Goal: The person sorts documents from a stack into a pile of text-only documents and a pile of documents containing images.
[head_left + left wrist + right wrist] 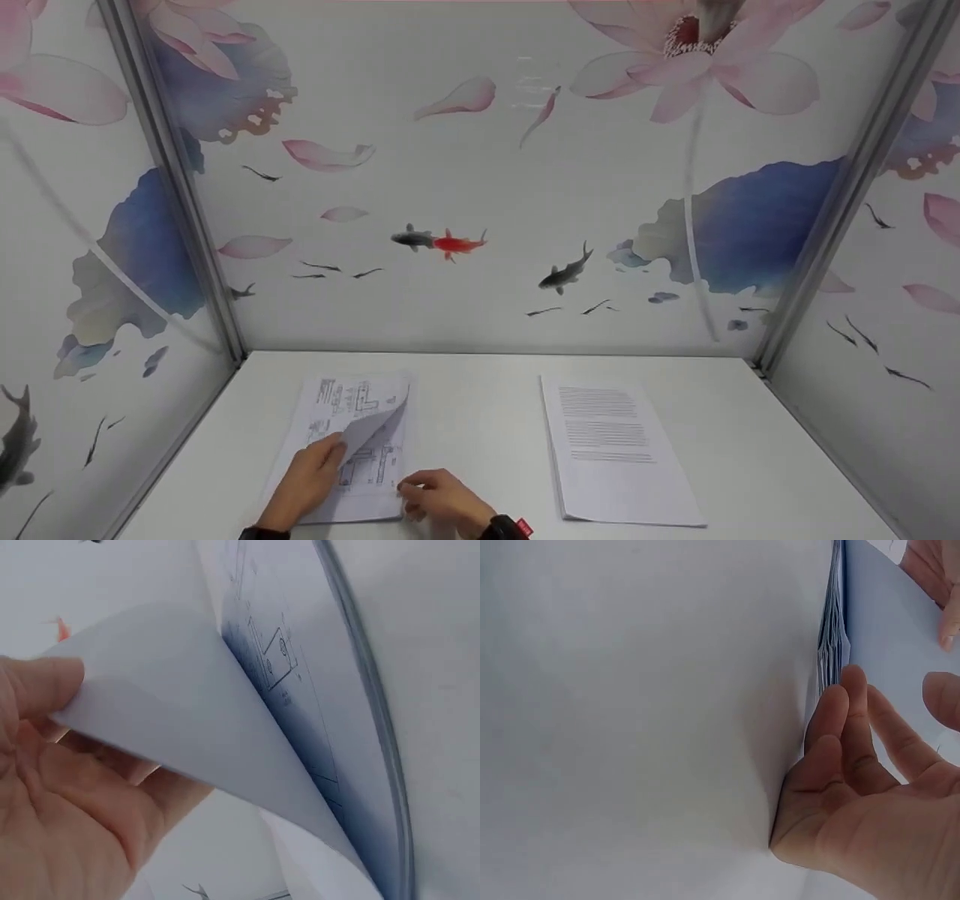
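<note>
On the left of the table lies a stack of paper (364, 508) printed with technical drawings. My left hand (304, 480) pinches the corner of its top sheet (371, 433), which curls up and over to the left. In the left wrist view, thumb and fingers grip that sheet (172, 705), its plain back showing, with another drawing on the page beneath. My right hand (446, 504) is at the stack's lower right edge. From the right wrist, its relaxed, bent fingers (857, 727) rest against the layered page edges (830, 637), with the thumb held apart.
A second stack of paper (615, 484), printed with lines of text, lies on the right side of the white table (480, 420). Panels with lotus and fish pictures (480, 165) enclose the table at the back and both sides.
</note>
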{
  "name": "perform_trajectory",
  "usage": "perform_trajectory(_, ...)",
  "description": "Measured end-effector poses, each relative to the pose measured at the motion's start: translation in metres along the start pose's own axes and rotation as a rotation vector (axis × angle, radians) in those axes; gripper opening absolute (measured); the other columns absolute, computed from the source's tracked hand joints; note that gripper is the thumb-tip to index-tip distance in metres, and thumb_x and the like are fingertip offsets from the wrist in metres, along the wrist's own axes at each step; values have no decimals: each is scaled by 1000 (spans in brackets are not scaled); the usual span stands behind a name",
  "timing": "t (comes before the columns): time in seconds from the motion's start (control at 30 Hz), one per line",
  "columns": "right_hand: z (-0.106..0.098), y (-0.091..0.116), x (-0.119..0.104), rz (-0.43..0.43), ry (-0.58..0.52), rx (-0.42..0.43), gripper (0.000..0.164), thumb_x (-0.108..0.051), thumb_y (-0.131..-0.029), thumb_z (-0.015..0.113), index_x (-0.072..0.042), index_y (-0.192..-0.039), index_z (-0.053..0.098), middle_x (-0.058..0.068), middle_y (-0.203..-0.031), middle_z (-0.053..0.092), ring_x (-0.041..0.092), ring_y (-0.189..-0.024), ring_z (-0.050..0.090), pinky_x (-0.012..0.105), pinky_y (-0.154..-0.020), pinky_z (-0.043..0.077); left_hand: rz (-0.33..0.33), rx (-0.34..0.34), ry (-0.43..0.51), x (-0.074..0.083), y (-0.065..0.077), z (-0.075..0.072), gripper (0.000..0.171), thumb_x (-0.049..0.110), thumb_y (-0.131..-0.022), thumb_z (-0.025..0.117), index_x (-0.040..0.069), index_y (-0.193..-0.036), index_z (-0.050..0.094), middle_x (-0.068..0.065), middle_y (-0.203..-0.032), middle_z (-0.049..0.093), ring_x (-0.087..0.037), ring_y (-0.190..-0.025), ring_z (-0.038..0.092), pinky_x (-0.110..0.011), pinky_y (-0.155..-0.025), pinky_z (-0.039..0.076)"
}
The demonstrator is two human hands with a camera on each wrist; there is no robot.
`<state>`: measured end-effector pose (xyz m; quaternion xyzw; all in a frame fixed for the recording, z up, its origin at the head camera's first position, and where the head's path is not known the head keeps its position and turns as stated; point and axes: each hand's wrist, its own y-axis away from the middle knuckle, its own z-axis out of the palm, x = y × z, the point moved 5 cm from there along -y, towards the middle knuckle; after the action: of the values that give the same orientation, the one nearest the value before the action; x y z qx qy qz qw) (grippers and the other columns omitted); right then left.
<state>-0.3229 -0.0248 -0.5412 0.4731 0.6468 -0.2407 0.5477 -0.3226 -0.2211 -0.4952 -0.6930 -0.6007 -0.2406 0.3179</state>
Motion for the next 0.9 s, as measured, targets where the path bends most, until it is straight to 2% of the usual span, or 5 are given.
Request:
perform_trajectory(0.2,-2,-1,2,83,-82,75,49,-50,-90,44,-7,-98,66,2,-77,63,16,-73,57,35,-67,39,84,81,-13,13,7,6,32,13,-97,42,16,-127,52,-8,-125,54,-27,-117,47,-44,-94,37)
perform_trajectory(0.37,-4,-1,1,119,-195,89,81,-73,-79,31,-3,-103,64,5,-81,67,18,-77,62,39,-69,40,215,-28,-43,29,15,29,36,13,-97,41,22,-131,49,0,-128,51,-20,-117,48,-40,-92,40)
perform_trajectory(0.57,-16,1,7,144,-433,116,100,-81,-72,31,5,-121,48,13,-94,64,26,-86,62,45,-72,48,214,-145,16,44,17,57,36,26,-98,37,25,-134,45,8,-133,45,-18,-123,41,-42,-97,35)
perform_trajectory(0.7,-24,2,16,115,-572,132,88,-72,-74,45,1,-123,48,15,-100,59,28,-90,60,43,-71,50,242,-240,108,52,21,73,38,29,-97,38,28,-135,42,11,-134,43,-14,-124,39,-41,-99,33)
perform_trajectory(0.9,-38,8,22,39,-538,217,46,-24,-88,54,-1,-127,46,9,-102,59,20,-84,58,32,-68,48,295,-366,223,62,32,88,50,33,-89,56,31,-136,38,13,-137,39,-10,-124,38,-38,-100,32)
